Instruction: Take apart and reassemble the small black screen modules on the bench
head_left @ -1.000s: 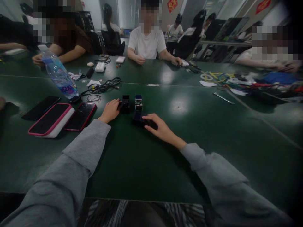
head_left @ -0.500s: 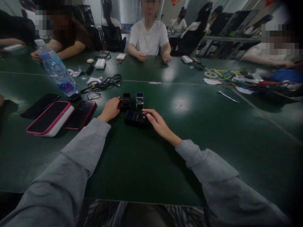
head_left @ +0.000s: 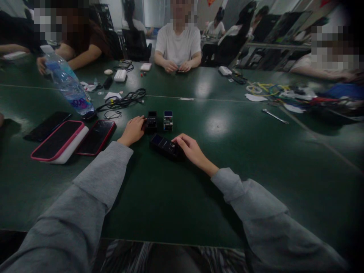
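Note:
On the green table in front of me lies a black handheld device (head_left: 163, 145) with a small dark screen and buttons. My right hand (head_left: 188, 146) has its thumb and fingers closed on the right end of it. Beyond stand a second black device (head_left: 152, 120) with a small screen and, to its right, a small module (head_left: 168, 121) with a bare circuit board below its screen. My left hand (head_left: 134, 129) rests flat on the table, its stretched fingertips touching the left side of the second device.
To the left lie a phone in a red case (head_left: 96, 137), a red-rimmed white case (head_left: 60, 142) and a dark phone (head_left: 47, 126). A water bottle (head_left: 66, 83) and black cables (head_left: 125, 99) are behind. A wrench (head_left: 274, 116) and tangled wires (head_left: 287, 93) lie right. People sit opposite.
The near black device has turned, its right end swinging toward me with my right hand, whose fingers have drawn in. My left hand stays put. Opposite, a person's hands have come together.

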A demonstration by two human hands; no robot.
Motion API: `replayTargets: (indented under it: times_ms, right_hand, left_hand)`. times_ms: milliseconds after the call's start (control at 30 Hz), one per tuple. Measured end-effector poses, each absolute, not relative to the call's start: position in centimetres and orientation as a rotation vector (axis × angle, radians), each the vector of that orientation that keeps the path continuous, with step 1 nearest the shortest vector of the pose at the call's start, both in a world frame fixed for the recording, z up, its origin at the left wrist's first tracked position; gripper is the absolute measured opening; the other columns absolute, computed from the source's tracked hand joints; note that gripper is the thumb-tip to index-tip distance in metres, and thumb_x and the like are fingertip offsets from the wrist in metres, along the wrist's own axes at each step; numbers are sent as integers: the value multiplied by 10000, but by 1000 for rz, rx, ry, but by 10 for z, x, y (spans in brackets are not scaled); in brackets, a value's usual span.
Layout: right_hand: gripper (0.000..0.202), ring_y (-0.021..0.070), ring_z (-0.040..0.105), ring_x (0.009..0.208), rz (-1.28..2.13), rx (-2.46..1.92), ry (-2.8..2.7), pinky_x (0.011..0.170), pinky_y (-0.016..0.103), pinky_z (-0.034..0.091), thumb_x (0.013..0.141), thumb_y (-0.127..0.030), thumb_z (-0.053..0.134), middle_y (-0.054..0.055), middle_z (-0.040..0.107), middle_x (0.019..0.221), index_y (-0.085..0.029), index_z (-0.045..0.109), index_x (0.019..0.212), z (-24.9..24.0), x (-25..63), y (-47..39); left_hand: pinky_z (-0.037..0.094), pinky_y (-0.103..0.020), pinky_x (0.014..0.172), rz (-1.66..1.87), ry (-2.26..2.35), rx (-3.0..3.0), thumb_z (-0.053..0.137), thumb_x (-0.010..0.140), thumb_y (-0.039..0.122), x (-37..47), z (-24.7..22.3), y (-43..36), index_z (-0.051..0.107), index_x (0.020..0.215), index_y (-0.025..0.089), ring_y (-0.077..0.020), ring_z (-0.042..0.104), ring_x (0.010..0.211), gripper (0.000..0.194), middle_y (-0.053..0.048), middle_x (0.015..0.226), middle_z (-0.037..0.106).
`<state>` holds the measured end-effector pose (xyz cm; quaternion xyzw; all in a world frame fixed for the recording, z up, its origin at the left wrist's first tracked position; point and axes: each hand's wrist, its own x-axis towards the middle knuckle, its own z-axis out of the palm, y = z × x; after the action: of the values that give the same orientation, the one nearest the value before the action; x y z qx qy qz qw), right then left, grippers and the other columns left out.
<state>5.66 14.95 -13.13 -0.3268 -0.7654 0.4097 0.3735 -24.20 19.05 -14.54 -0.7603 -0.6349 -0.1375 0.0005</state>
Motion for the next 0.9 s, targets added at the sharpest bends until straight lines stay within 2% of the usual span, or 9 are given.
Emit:
replayTargets:
  times_ms: [133, 267, 367, 467, 567, 633, 733, 900]
  right_hand:
    - [337, 190, 605, 901, 869, -864, -1948, 783, 329, 493, 1024, -492, 443, 49, 638, 997, -219, 638, 1058, -128, 56, 152]
    - [320, 243, 561, 1139, 462, -850, -2037, 969, 420, 472, 1025, -438, 445, 96, 597, 1197, -218, 598, 1201, -127, 53, 166]
    - [383, 270, 435, 1342, 271, -845, -2231, 1088, 491, 393, 1032, -417, 420, 89, 469, 1463, -255, 492, 1372, -130, 47, 180]
    - [453, 264, 350, 1425, 230, -835, -2399, 1122, 510, 363, 1038, -404, 403, 55, 344, 1581, -287, 378, 1475, -134, 42, 189]
    - [457, 263, 381, 1411, 241, -853, -2436, 1101, 504, 393, 1031, -381, 430, 56, 371, 1569, -280, 382, 1473, -136, 40, 192]
    - [421, 271, 432, 1371, 232, -889, -2405, 1054, 499, 438, 1023, -357, 448, 64, 429, 1528, -272, 429, 1435, -136, 41, 191]
    - [358, 284, 494, 1302, 200, -920, -2361, 1001, 494, 478, 1011, -313, 468, 81, 505, 1451, -248, 493, 1362, -135, 41, 190]
    - [290, 286, 547, 1218, 174, -925, -2317, 976, 481, 496, 992, -246, 490, 95, 566, 1346, -224, 531, 1278, -135, 41, 191]
  left_hand:
    - [335, -545, 1166, -477, -1978, -2396, 458, 880, 145, -243, -147, 191, 496, 1383, 71, -320, 424, 1404, 510, -186, 1518, 452]
    - [346, -561, 1147, -584, -1954, -2418, 500, 854, 135, -245, -152, 196, 551, 1331, 101, -326, 451, 1375, 481, -183, 1486, 490]
    - [371, -552, 1129, -846, -2002, -2404, 519, 878, 186, -250, -155, 202, 588, 1298, 156, -305, 512, 1316, 427, -144, 1400, 580]
    - [387, -509, 1133, -1284, -2087, -2417, 545, 899, 271, -254, -153, 204, 594, 1301, 206, -265, 557, 1274, 410, -97, 1356, 620]
    - [400, -491, 1129, -1757, -2116, -2520, 607, 887, 424, -255, -144, 200, 569, 1339, 203, -274, 548, 1297, 505, -119, 1388, 594]
    - [391, -511, 1134, -1909, -2125, -2596, 674, 835, 504, -255, -138, 195, 536, 1381, 197, -306, 512, 1341, 641, -149, 1420, 564]
    - [339, -544, 1164, -1847, -2133, -2701, 767, 750, 514, -254, -133, 191, 513, 1413, 216, -338, 454, 1391, 770, -157, 1471, 517]
    - [307, -551, 1182, -1701, -2086, -2810, 824, 696, 466, -257, -133, 192, 492, 1436, 242, -338, 426, 1413, 842, -141, 1489, 502]
